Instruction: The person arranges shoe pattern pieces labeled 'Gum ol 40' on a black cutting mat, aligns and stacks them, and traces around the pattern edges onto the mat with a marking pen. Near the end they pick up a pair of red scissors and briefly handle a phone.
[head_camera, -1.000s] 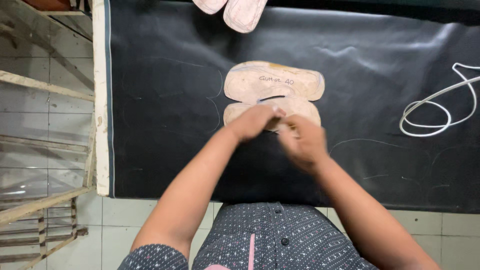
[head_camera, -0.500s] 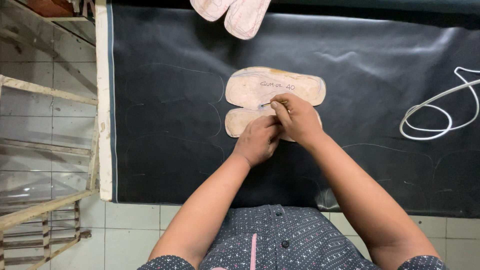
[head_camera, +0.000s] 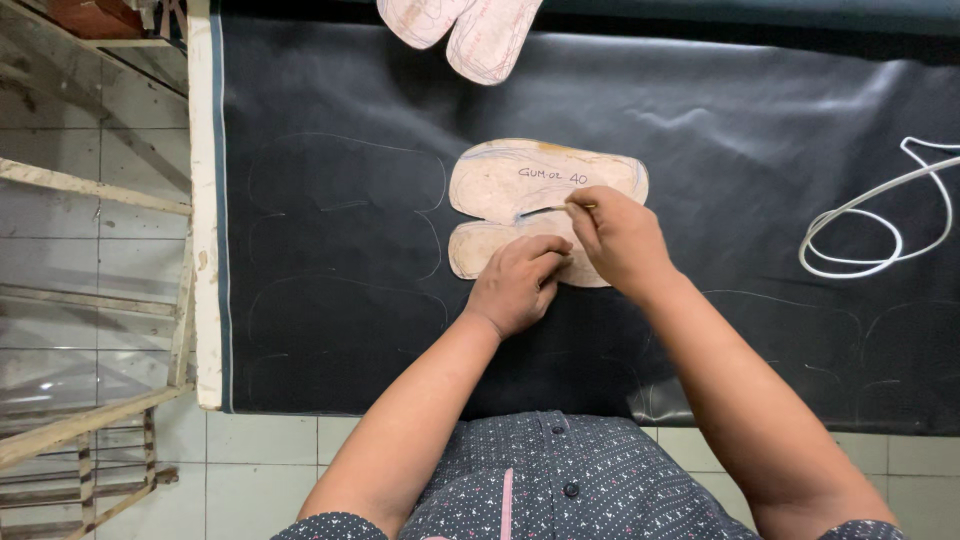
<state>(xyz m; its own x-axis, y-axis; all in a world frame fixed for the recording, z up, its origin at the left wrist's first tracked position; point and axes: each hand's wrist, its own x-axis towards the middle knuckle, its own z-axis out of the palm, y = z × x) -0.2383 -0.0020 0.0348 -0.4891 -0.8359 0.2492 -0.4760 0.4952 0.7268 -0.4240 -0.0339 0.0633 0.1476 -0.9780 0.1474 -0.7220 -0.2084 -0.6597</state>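
Right hand pinches a thin marking tool; left hand, fingers curled, presses the beige, lobed cardboard pattern at frame centre onto black sheet material. The pattern seems light, stiff; best handled by its edges.

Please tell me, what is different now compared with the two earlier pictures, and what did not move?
The right hand moved up along the slit of the cardboard pattern, its marking tool now nearer the pattern's upper lobe. The left hand settled flat on the lower lobe. The pattern, the black sheet, the white cord and the spare patterns kept their places.
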